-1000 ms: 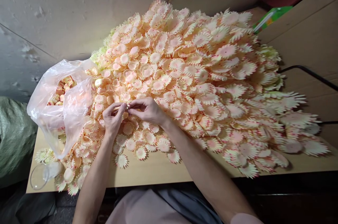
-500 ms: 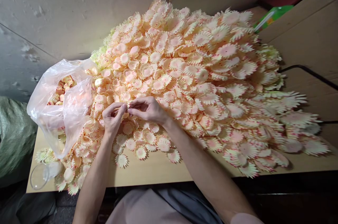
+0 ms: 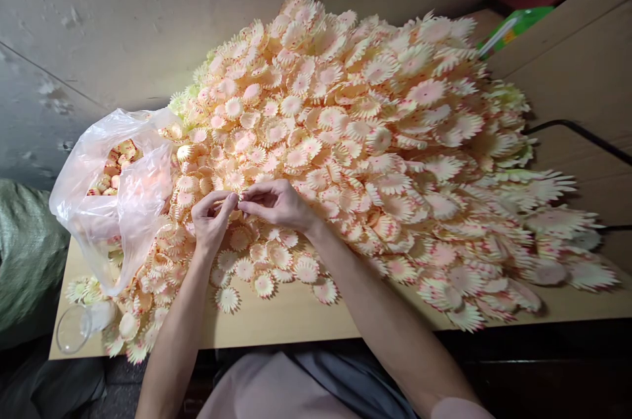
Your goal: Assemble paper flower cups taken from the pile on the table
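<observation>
A big heap of pale cream-pink discs (image 3: 380,70) with fringed, red-speckled edges, like artificial flower petals, covers most of the table. Over its front left part, my left hand (image 3: 212,215) and my right hand (image 3: 276,205) meet fingertip to fingertip. Both are closed in a pinch, apparently on one small petal piece (image 3: 239,197) that the fingers mostly hide. Several loose petal discs (image 3: 264,284) lie just below my hands. Left of them sits a translucent plastic bag (image 3: 83,201), its mouth open on small folded yellow-red pieces (image 3: 123,159).
A clear round cup (image 3: 74,330) lies near the table's (image 3: 276,327) front left corner. A green sack (image 3: 27,261) stands left of the table. Behind are a wall (image 3: 162,17) and, at right, cardboard (image 3: 567,76) with a black bent rod (image 3: 582,132) and a green packet (image 3: 516,30).
Hardly anything differs. My hands stay pinched together at the same spot, and the view has shifted very slightly.
</observation>
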Action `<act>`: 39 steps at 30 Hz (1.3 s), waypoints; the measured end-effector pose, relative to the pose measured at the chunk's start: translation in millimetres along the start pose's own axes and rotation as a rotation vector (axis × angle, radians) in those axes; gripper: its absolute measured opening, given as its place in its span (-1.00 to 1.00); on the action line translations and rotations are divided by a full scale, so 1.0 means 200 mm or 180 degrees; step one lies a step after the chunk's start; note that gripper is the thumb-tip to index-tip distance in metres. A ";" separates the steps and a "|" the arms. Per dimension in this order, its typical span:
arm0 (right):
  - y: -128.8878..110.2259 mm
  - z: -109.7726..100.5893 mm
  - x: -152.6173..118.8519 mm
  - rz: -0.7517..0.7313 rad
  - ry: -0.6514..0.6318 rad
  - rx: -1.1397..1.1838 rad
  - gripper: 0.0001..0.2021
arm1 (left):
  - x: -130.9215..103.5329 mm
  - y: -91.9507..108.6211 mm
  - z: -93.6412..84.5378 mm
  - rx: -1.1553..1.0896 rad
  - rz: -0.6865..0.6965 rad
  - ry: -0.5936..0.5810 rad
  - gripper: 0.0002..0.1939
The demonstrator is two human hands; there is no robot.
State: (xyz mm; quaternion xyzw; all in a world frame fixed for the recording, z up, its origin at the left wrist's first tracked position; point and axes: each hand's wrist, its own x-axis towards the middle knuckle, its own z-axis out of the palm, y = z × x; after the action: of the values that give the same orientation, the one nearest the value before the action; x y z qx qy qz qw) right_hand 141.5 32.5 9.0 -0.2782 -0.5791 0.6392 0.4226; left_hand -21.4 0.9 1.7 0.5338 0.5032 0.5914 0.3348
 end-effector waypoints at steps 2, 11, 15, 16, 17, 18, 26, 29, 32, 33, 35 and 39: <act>0.00 0.00 0.00 -0.0028 -0.0002 -0.0045 -0.78 | 0.00 0.00 0.00 -0.0024 -0.0005 -0.0014 -0.77; 0.02 0.00 0.00 -0.0059 0.0002 -0.0047 -0.78 | 0.00 -0.01 0.00 -0.0039 0.0005 -0.0004 -0.76; 0.01 0.00 0.00 -0.0054 0.0014 -0.0087 -0.80 | 0.00 0.00 0.00 -0.0037 0.0009 -0.0041 -0.78; 0.01 0.00 0.00 -0.0053 0.0020 -0.0087 -0.80 | 0.00 0.00 0.00 -0.0035 0.0011 -0.0047 -0.78; 0.01 0.00 0.00 -0.0045 0.0026 -0.0080 -0.80 | 0.00 0.00 0.01 -0.0023 0.0007 -0.0049 -0.77; 0.01 0.00 0.00 -0.0033 0.0040 -0.0068 -0.80 | 0.00 0.00 0.01 0.0003 -0.0003 -0.0041 -0.77; 0.00 0.00 0.01 0.0193 0.0391 0.0032 -0.76 | 0.00 -0.01 0.00 0.0594 0.0372 -0.0297 -0.78; -0.01 0.00 0.01 0.0168 0.0359 -0.0149 -0.79 | 0.00 -0.02 -0.01 0.0784 0.0654 -0.0408 -0.81; -0.01 -0.01 0.02 0.0099 0.0307 -0.0364 -0.82 | 0.00 -0.04 -0.01 0.0902 0.0804 -0.0437 -0.81; -0.01 -0.01 0.02 0.0085 0.0311 -0.0415 -0.82 | 0.00 -0.04 0.00 0.0943 0.0832 -0.0446 -0.82; -0.02 0.00 0.02 0.0086 0.0325 -0.0469 -0.82 | -0.01 -0.05 0.00 0.0997 0.0854 -0.0442 -0.82; -0.03 0.00 0.02 0.0153 0.0307 -0.0449 -0.82 | -0.01 -0.04 0.00 0.1005 0.0726 -0.0394 -0.78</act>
State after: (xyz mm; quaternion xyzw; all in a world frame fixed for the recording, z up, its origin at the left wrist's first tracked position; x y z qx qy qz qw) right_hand 141.4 36.2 14.4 -0.3515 -0.5948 0.5927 0.4139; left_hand -21.4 0.7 -6.4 0.6685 0.5045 0.5053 0.2081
